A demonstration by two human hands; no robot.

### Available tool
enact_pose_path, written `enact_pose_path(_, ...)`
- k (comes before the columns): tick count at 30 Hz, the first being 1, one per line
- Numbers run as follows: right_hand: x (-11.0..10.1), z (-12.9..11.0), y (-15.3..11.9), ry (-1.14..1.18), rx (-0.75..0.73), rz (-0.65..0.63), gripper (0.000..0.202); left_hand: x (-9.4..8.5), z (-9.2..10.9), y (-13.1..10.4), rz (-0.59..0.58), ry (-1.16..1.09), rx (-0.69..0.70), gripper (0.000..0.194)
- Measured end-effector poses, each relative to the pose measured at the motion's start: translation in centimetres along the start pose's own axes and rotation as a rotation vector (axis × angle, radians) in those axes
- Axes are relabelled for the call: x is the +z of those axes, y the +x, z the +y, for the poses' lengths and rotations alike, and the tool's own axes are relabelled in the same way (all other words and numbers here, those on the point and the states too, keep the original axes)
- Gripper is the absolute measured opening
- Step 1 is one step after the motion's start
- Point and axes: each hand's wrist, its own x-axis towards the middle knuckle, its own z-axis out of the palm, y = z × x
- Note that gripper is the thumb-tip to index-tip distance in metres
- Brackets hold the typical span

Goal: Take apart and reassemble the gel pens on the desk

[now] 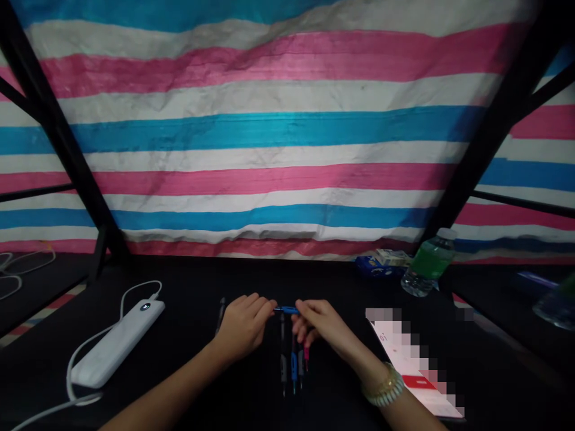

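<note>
A blue pen (287, 310) is held level between my two hands over the black table. The fingertips of my left hand (245, 323) pinch its left end, and my right hand (321, 326) grips the right end between thumb and finger. Below it several pens lie side by side: a grey and black one (283, 365), a blue one (294, 368), another grey one (301, 371) and a pink one (306, 357), their upper parts partly behind my right fingers. One more dark pen (221, 314) lies just left of my left hand.
A white power bank (119, 344) with a cable (87, 335) lies at the left. At the right are a lit, partly pixelated screen (408, 365), a bottle with a green label (429, 262) and a blue packet (380, 267). Behind hangs a striped sheet (278, 131).
</note>
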Motion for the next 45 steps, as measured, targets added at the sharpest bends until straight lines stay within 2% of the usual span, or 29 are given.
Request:
enact_pose_path(4,0.1,0.3,-0.4,0.035,-0.066,-0.005,0.045,-0.1,0.4,-0.4,-0.086,0.001,-0.024,0.018)
enact_pose_path(8,0.1,0.6,-0.5,0.059,0.026,-0.054,0.048,-0.3,0.7,-1.1,-0.095,-0.065,-0.069,0.017)
enact_pose_path(12,0.2,0.8,-0.3,0.053,-0.057,-0.012,0.041,-0.6,0.9,-1.3,-0.152,-0.194,-0.123,0.019)
enact_pose_path(17,0.5,1.2,-0.3,0.037,-0.016,-0.006,0.039,-0.6,0.7,-1.1,-0.225,-0.273,-0.156,0.025)
enact_pose_path(20,0.6,1.4,-0.4,0.014,-0.047,0.040,0.033,-0.4,0.2,-1.2,-0.250,-0.300,-0.151,0.022)
enact_pose_path(23,0.5,1.3,-0.6,0.023,-0.090,0.081,0.029,-0.4,-0.1,-1.5,-0.215,-0.337,-0.175,0.021)
enact_pose_path(27,0.3,1.3,-0.6,0.089,-0.106,0.132,0.019,-0.5,-0.4,-1.6,-0.120,-0.491,-0.296,0.020)
enact_pose_path(31,0.0,1.7,-0.4,0.189,-0.096,0.249,0.010,-0.5,-0.6,-1.2,-0.047,-0.685,-0.499,0.010)
enact_pose_path(35,-0.5,1.9,-0.2,0.238,-0.067,0.345,0.008,-0.3,-1.2,-1.0,-0.053,-0.833,-0.711,0.009)
enact_pose_path(41,-1.0,1.8,-0.2,0.279,-0.068,0.443,0.007,0.1,-1.9,-1.3,0.037,-1.063,-0.779,0.016)
enact_pose_path(45,-1.1,1.7,-0.4,0.296,-0.118,0.495,0.006,0.1,-1.6,-1.1,0.032,-1.106,-0.874,0.023)
